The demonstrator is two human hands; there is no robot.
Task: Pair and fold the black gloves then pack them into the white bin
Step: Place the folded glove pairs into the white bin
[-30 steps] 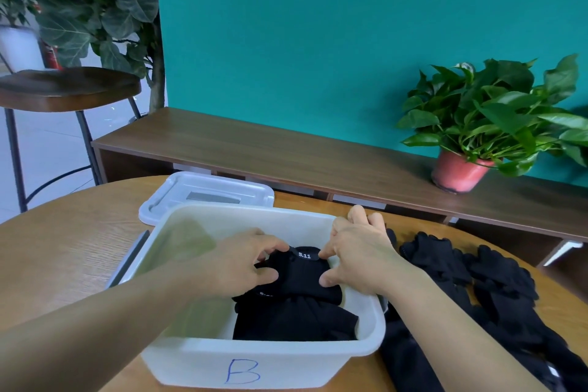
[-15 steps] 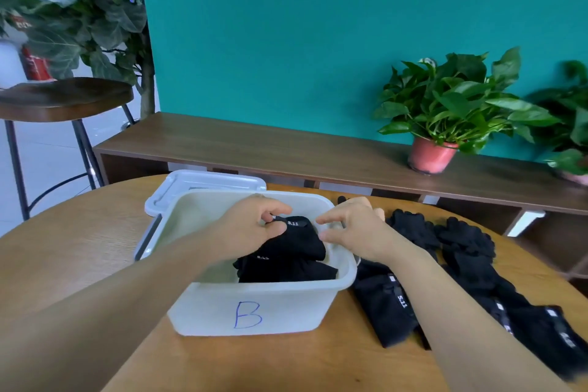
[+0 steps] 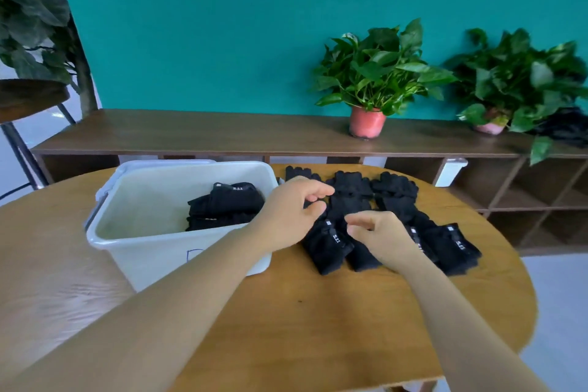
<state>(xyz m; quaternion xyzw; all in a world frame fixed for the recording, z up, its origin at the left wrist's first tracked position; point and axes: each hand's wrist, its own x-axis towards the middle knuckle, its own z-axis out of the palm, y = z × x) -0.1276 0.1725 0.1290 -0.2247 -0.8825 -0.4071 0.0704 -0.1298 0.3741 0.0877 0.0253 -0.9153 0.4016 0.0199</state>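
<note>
Both grips are loose and empty, as left hand (image 3: 291, 212) and right hand (image 3: 380, 237) hover just over the nearest black glove (image 3: 327, 250) — lying on the counter (image 3: 318, 328) right of the white bin (image 3: 152, 261), cuff toward the person, fingertips pointing away.

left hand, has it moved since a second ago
Yes. The left hand has come out of the white bin, crossing past its right wall, and is now over the loose gloves beside it.

Lounge-like room (perhaps office): teal wall (image 3: 222, 25), potted plants (image 3: 375, 73), wooden shelving (image 3: 191, 134)
</note>
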